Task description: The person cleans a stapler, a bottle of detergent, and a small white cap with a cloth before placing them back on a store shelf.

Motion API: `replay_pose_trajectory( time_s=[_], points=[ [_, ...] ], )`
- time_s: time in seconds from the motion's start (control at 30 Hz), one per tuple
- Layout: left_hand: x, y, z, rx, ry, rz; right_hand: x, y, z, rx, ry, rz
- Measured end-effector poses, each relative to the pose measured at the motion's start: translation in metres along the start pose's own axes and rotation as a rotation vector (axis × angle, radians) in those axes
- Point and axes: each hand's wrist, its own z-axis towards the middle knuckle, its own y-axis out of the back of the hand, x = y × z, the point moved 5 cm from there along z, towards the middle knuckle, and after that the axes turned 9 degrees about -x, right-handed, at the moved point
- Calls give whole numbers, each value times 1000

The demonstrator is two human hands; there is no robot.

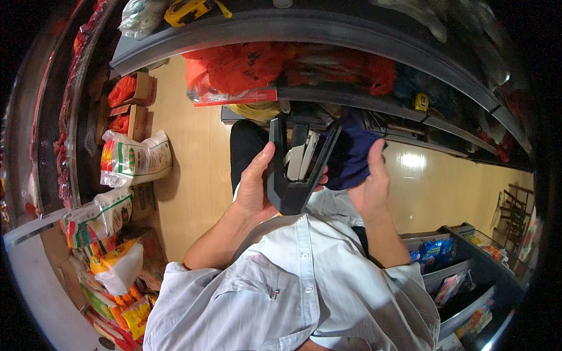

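Observation:
My left hand [254, 184] grips a black, angular plastic holder [287, 197] in front of my shirt. The thumb lies along its left wall, and fingertips show at its right side. Off-white pieces [300, 158] sit between the holder's two raised walls; what they are I cannot tell. To the right, my right hand [371, 188] has its thumb raised and holds a dark blue cloth [351, 153] that hangs beside the holder. The fingers of this hand are partly hidden by the cloth.
Ahead stand dark metal shelves [307, 30] with red plastic bags [246, 70], a yellow tape measure [189, 11] and a smaller one [420, 102]. Printed sacks [136, 158] stand on the wooden floor [193, 175] at left. A low rack [456, 267] with packets is behind right.

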Motion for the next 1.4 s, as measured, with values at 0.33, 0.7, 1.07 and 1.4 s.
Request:
replay_pose_trajectory(
  time_s=[0.33,0.7,1.07,1.4],
  points=[
    [16,10,6,-382,-8,83,-21,-9,-21,-140,243,-604],
    [16,1,3,-214,26,-94,-42,-37,-80,509,445,-1475],
    [14,6,-2,-329,-119,70,-16,-50,-24,279,823,-1521],
    [3,-5,-2,-429,-152,176,-8,-61,-33,406,898,-1610]
  ],
)
